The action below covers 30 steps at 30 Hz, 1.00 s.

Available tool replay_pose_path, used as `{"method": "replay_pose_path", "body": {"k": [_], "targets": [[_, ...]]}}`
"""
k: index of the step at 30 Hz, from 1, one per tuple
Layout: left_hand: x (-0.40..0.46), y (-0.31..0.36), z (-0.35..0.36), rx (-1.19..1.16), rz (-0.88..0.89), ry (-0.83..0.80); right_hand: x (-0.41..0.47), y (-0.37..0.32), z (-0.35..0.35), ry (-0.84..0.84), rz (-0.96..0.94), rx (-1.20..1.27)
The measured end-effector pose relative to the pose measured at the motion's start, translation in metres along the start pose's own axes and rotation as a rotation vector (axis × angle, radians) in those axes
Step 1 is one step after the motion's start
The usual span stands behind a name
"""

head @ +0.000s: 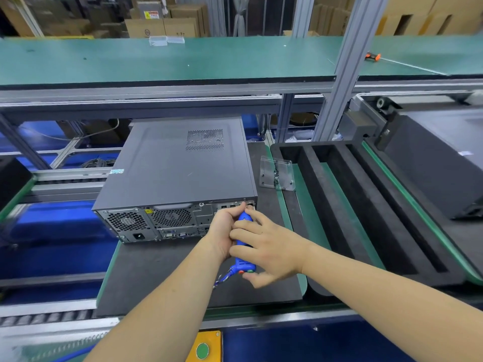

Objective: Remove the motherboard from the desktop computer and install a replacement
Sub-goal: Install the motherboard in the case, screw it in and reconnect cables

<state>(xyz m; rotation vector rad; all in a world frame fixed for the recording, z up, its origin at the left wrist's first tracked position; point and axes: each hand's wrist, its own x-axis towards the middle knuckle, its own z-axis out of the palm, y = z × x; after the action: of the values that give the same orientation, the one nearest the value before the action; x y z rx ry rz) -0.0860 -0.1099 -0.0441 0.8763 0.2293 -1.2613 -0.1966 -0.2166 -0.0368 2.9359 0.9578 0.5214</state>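
Both hands (245,239) gripping blue screwdriver (243,242), tip at computer (177,176) rear

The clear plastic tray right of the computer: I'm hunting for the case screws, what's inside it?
The clear plastic tray holds a few small dark pieces, too small to identify as screws.

I see bare dark mat (156,278) in front of the desktop computer (177,168), room to reach its rear panel. My left hand (224,231) and right hand (264,246) with the blue screwdriver (244,244) crowd its right corner. A clear screw tray (277,173) sits just beside the case; the slotted foam tray (352,205) blocks the right
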Motion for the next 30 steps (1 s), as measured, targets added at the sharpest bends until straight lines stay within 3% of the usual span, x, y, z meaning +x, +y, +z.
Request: {"method": "replay_pose_path", "body": {"k": [7, 16, 25, 30], "targets": [[-0.002, 0.004, -0.003, 0.086, 0.037, -0.040, 0.005, -0.005, -0.004, 0.010, 0.021, -0.083], [-0.004, 0.004, -0.008, 0.277, 0.015, 0.018, 0.006, 0.000, -0.008, -0.050, 0.020, 0.095], [-0.013, 0.006, -0.007, 0.349, -0.064, -0.088, 0.004, -0.001, -0.008, -0.083, 0.061, 0.110], [-0.015, 0.001, -0.003, 0.275, -0.055, -0.088, 0.005, 0.001, -0.011, -0.059, 0.054, 0.110]]}}
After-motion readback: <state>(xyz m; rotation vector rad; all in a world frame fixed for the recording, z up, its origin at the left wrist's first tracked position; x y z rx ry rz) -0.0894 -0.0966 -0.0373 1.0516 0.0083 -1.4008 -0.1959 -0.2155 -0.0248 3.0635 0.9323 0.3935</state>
